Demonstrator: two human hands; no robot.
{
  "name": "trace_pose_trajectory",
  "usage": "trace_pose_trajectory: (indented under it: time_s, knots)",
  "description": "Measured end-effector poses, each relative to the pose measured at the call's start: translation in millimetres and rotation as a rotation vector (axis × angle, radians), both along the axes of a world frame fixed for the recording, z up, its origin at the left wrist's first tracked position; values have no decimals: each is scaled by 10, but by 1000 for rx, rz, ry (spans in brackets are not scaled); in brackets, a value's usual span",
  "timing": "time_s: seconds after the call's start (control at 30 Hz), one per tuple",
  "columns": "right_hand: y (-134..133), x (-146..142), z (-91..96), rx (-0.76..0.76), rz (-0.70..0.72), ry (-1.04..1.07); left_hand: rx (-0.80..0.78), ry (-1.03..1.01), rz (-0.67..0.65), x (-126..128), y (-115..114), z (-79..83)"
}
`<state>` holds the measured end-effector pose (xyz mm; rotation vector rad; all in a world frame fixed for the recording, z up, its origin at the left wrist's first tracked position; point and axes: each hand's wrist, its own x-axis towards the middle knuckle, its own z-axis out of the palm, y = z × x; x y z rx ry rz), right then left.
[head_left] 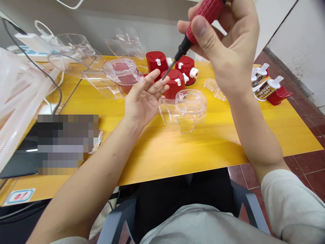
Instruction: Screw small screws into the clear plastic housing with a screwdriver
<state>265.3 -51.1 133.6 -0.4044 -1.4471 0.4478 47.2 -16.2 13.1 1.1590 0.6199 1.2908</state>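
My right hand [223, 44] is raised above the table, shut around a red-handled screwdriver [204, 17] with a black shaft. Its thin tip points down and left, just above my left hand [143, 100]. That hand is held palm up with its fingers apart and holds nothing. Its fingertips are close to a red plastic cup [174, 83] with a white clip. Two more red cups [156, 62] stand behind it. A clear plastic housing [189, 108] lies just right of my left hand, and a clear plastic lid [122, 71] lies left of the fingers.
Stainless grater drums with white caps [266, 89] and a red part [278, 96] lie at the table's right end. Clear plastic pieces [73, 51] pile at the back left. A white slatted basket [17, 91] and cables sit left. A blurred patch covers the front left.
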Motion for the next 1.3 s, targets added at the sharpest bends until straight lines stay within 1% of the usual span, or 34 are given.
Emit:
trace_pose_trajectory:
  time_s: [0.1, 0.13, 0.17, 0.27, 0.33, 0.4, 0.53, 0.6, 0.73, 0.8, 0.83, 0.9, 1.03, 1.17, 1.3]
  knots:
    - [-70, 129, 157, -50, 2, 62, 10, 8, -57, -14, -4, 2]
    - [-57, 180, 194, -41, -18, 91, 25, 15, -96, -21, 3, -12]
    - [-30, 231, 219, 0, -19, 93, 44, 25, -148, -29, 13, -32]
    - [68, 339, 238, 68, -60, 108, 109, 63, -312, -38, 31, -96]
    - [101, 348, 223, 75, -65, 99, 142, 110, -363, -30, 22, -126]
    - [102, 309, 201, 96, -66, 97, 155, 193, -361, -14, -3, -141]
    - [37, 222, 155, 163, -112, 74, 178, 375, -291, 12, -69, -144]
    - [-25, 219, 136, 92, -130, -34, 193, 422, -275, 21, -94, -145]
    - [-145, 248, 111, -185, -176, -363, 194, 453, -280, 38, -119, -144]
    - [-148, 245, 106, -225, -191, -427, 200, 458, -271, 43, -120, -142]
    - [-131, 239, 104, -212, -196, -435, 208, 463, -269, 45, -117, -142]
    - [-70, 227, 99, -128, -190, -390, 229, 472, -270, 45, -106, -143]
    - [40, 214, 79, 59, -120, -197, 248, 485, -285, 43, -87, -146]
    - [115, 186, 29, 140, -31, -106, 231, 470, -283, 49, -93, -138]
    - [213, 168, -13, 208, 24, -48, 254, 443, -298, 61, -107, -126]
